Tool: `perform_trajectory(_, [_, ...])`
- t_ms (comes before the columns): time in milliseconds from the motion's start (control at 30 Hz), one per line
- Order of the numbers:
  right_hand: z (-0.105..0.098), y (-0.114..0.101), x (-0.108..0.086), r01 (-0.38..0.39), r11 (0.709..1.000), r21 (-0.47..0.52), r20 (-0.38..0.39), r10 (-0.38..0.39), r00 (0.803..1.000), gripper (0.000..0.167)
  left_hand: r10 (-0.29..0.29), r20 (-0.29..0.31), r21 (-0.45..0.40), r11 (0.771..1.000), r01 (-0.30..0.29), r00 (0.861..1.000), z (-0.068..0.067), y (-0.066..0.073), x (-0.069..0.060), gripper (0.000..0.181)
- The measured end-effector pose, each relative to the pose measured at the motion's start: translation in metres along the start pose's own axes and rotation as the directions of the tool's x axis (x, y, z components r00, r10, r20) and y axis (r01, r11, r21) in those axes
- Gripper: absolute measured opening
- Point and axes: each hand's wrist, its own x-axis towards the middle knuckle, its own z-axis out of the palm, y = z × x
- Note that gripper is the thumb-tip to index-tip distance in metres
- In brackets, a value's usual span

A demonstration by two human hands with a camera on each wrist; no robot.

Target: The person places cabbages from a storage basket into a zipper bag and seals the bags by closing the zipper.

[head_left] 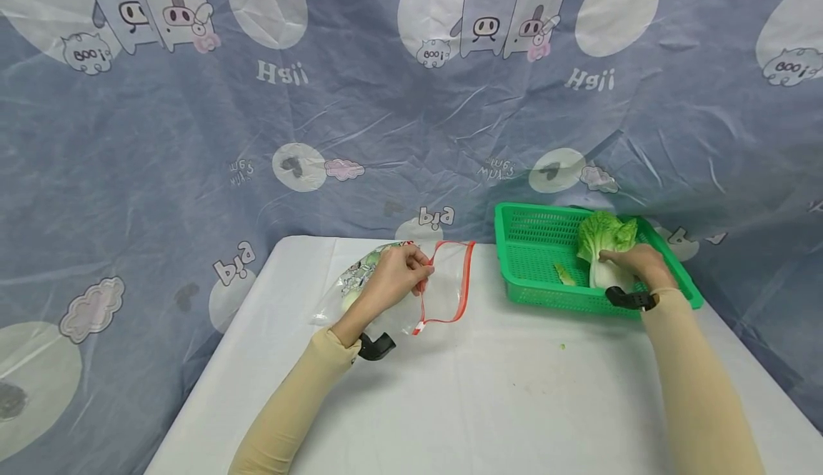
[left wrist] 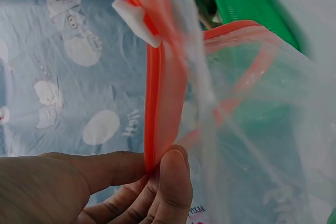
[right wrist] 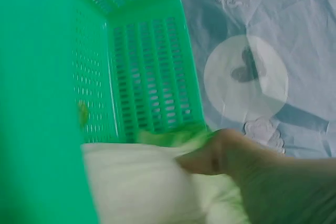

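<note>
A clear zip bag with a red closure strip and a white slider lies at the table's back left. My left hand pinches its red edge between thumb and fingers; the mouth stands apart. Something pale and green is inside the bag, partly hidden by print and my wrist. At the right, my right hand grips a napa cabbage inside a green basket. The leafy end points to the back wall; fingers beneath the cabbage are hidden.
A loose leaf piece lies on the basket floor. A small green scrap is on the white table in front of it. Patterned grey-blue cloth hangs directly behind the table.
</note>
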Motion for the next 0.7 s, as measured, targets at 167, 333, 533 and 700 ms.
perform_trajectory(167, [0.009, -0.009, -0.003, 0.088, 0.992, 0.094, -0.139, -0.074, 0.987, 0.061, 0.001, -0.011, 0.002, 1.0, -0.001, 1.0, -0.002, 0.001, 0.001, 0.007])
perform_trajectory(333, [0.019, -0.023, -0.004, 0.17, 0.938, 0.303, -0.257, -0.092, 0.962, 0.055, -0.004, -0.032, 0.008, 1.0, 0.005, 0.999, -0.004, 0.001, 0.001, 0.007])
perform_trajectory(533, [0.034, -0.046, -0.017, 0.267, 0.852, 0.45, -0.405, -0.072, 0.912, 0.08, 0.002, -0.057, 0.008, 1.0, -0.001, 0.998, -0.007, 0.002, 0.002, 0.007])
perform_trajectory(700, [0.05, -0.063, -0.029, 0.342, 0.812, 0.473, -0.477, -0.091, 0.874, 0.078, -0.011, -0.068, 0.0, 1.0, 0.011, 0.998, -0.007, 0.002, 0.002, 0.007])
